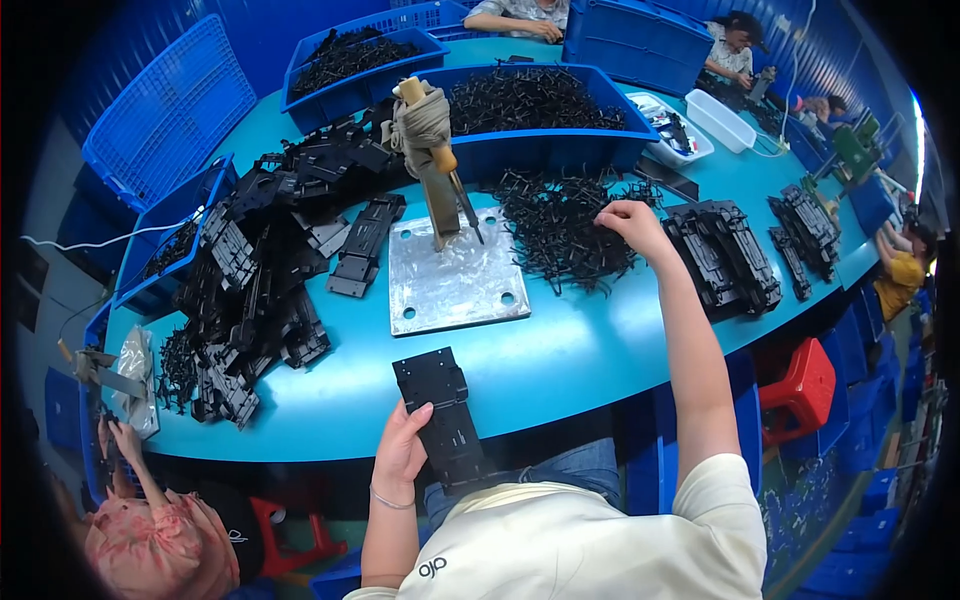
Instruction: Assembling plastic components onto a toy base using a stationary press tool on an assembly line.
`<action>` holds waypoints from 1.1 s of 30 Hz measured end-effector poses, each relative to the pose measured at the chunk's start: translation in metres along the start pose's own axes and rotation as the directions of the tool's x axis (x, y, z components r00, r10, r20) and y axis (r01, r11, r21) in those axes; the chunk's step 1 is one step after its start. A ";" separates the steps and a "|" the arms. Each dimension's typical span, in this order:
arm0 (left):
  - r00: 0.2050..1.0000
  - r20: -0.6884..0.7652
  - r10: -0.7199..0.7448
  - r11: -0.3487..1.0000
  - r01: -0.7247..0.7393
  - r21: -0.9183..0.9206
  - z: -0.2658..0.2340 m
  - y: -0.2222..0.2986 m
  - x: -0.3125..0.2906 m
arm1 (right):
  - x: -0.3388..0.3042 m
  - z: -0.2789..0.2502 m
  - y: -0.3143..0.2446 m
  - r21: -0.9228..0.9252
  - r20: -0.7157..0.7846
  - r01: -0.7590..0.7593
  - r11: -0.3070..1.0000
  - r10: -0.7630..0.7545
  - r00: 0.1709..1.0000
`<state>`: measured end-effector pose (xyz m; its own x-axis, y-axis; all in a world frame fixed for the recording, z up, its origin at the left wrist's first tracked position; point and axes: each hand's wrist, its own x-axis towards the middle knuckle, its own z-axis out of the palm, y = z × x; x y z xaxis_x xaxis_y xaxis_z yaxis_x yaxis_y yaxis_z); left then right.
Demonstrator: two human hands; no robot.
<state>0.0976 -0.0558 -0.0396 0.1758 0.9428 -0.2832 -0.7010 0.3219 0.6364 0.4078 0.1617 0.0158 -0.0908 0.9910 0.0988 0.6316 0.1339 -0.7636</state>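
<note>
Low at the table's front edge, my left hand [402, 445] grips a flat black plastic chassis plate [442, 415] by its left side, thumb on top. My right hand [632, 222] reaches over a loose heap of small black plastic clips [560, 230]; its thumb and fingertips are pinched together, and whatever is between them is too small to make out. Between both hands lies a silver metal plate [455, 300] with holes at its corners. From it rises a cloth-wrapped post [425, 130] carrying a screwdriver-like tool [465, 205] pointing down.
Black plastic parts [250, 270] pile up at the left, and rows of black chassis parts [725, 255] lie at the right. Blue bins [560, 150] of small parts stand behind. A red stool [800, 390] is at the right; a co-worker [160, 540] sits at the lower left.
</note>
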 end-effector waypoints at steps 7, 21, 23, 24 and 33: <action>1.000 -0.020 -0.002 1.000 0.003 0.013 0.001 -0.001 0.003 | 0.009 -0.016 -0.007 0.036 -0.117 0.074 0.997 -0.069 0.991; 0.999 -0.038 0.001 1.000 0.000 0.019 0.000 -0.001 0.002 | -0.128 0.043 -0.034 -0.210 0.393 0.380 0.901 -0.278 0.876; 0.999 -0.043 -0.002 1.000 0.003 0.022 0.000 -0.001 0.001 | -0.120 0.031 -0.031 -0.107 0.245 0.275 0.955 -0.243 0.939; 0.999 -0.051 0.011 1.000 -0.009 0.021 0.001 -0.001 0.001 | -0.116 0.028 -0.032 -0.036 0.171 0.191 0.981 -0.182 0.968; 0.998 -0.069 -0.015 1.000 0.014 -0.012 0.008 0.001 0.004 | -0.105 0.068 -0.037 -0.189 0.423 0.599 0.778 -0.486 0.765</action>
<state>0.1024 -0.0511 -0.0344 0.1381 0.9297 -0.3415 -0.7066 0.3341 0.6238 0.3416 0.0519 -0.0100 -0.7022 0.6898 0.1763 0.5826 0.6990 -0.4147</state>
